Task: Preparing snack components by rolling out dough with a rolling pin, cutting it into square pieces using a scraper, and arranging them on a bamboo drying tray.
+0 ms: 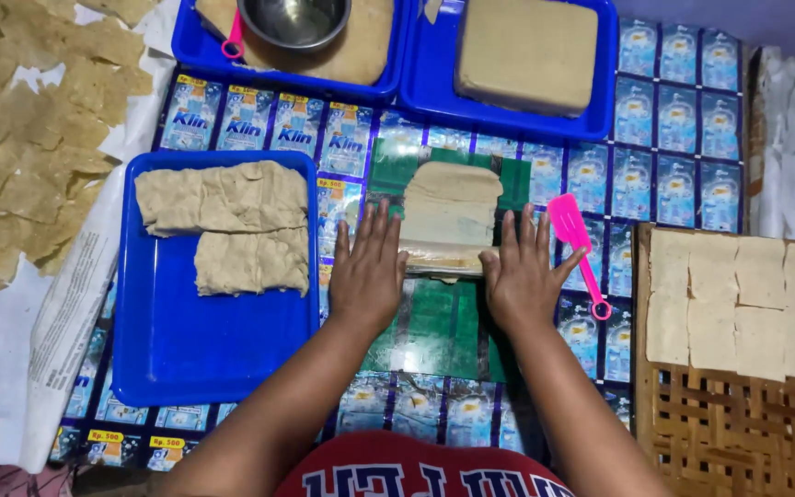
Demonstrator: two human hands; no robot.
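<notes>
Hands — left hand (367, 276) and right hand (520, 276) — press flat, fingers spread open, beside the dough sheet (450, 216).

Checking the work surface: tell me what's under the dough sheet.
A green mat lies under the dough sheet. Both hands, left and right, cover its near corners.

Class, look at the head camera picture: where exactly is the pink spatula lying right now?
The pink spatula lies on the sachet-patterned mat, just right of the right hand, between it and the woven tray of pale squares.
</notes>
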